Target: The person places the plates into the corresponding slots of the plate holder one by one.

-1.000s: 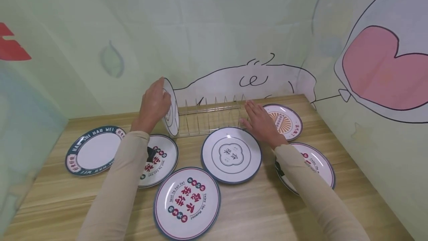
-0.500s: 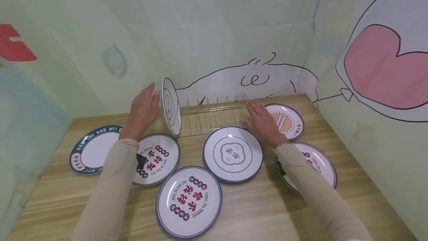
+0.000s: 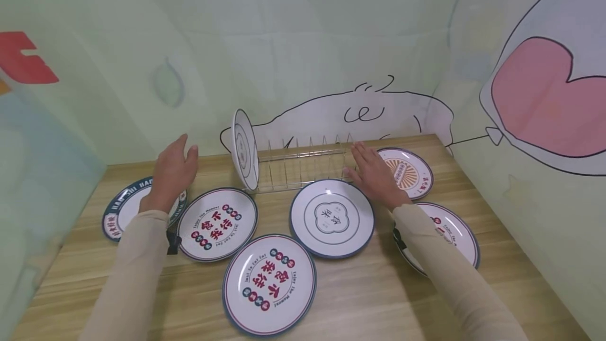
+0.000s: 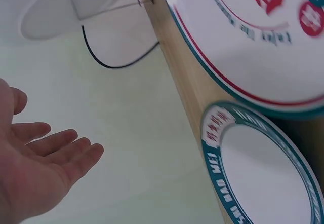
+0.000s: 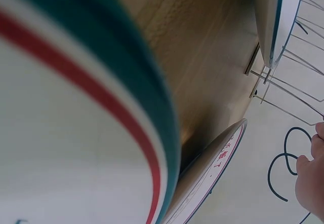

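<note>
A white plate (image 3: 245,151) stands upright at the left end of the wire dish rack (image 3: 298,186). My left hand (image 3: 169,175) is apart from it, over the plate with the wide teal lettered rim (image 3: 124,201); in the left wrist view that hand (image 4: 45,165) holds nothing, its fingers loosely extended. At the rack's right end my right hand (image 3: 376,175) rests its fingertips against the wires. Only part of the right hand (image 5: 311,178) shows in the right wrist view. A plate with a flower-shaped outline (image 3: 310,241) lies in front of the rack.
Two plates with red characters, one left (image 3: 236,236) and one nearest me (image 3: 246,320), lie flat. To the right are a sunburst plate (image 3: 404,170) and a plate (image 3: 461,236) partly under my right sleeve. A printed cloth wall (image 3: 303,67) borders the table.
My left hand has let go of the upright plate and moved left and down, away from the rack. The plate stays standing. My right hand keeps its place at the rack's right end.
</note>
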`<act>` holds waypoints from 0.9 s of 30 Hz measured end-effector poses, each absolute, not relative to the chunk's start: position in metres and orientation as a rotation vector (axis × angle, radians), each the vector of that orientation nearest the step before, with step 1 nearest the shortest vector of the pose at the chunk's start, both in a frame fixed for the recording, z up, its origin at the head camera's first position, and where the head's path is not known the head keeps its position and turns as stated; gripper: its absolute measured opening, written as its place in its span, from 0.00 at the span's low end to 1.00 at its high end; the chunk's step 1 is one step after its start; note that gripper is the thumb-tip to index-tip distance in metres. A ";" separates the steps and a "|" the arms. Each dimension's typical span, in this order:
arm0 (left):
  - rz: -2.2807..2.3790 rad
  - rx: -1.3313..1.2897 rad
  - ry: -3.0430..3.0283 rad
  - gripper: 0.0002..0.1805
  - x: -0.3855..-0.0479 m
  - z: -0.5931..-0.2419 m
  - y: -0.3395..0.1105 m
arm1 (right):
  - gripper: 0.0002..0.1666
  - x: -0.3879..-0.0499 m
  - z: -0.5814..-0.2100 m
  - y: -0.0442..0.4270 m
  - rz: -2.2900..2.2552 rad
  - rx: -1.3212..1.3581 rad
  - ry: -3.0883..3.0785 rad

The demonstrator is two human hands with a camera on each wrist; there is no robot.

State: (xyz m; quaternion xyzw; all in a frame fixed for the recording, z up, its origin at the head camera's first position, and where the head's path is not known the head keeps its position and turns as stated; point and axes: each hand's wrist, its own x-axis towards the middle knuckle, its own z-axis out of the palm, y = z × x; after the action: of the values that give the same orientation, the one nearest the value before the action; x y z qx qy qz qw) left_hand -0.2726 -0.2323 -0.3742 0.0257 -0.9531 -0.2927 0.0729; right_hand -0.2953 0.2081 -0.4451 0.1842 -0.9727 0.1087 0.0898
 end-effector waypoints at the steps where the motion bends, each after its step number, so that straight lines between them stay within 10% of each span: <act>1: -0.876 0.099 -2.874 0.37 -0.272 -0.375 -0.236 | 0.42 -0.295 -0.445 0.208 0.327 0.547 -2.892; 27: -0.693 0.563 -3.050 0.34 -0.261 -0.428 -0.314 | 0.41 -0.296 -0.445 0.208 0.384 0.540 -2.903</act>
State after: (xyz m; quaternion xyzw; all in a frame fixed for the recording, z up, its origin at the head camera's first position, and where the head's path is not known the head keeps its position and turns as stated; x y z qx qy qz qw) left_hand -0.2606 -0.3145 -0.4282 0.1770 -0.9596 -0.2182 -0.0181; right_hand -0.2963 0.2084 -0.4452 0.1808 -0.9717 0.1284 0.0818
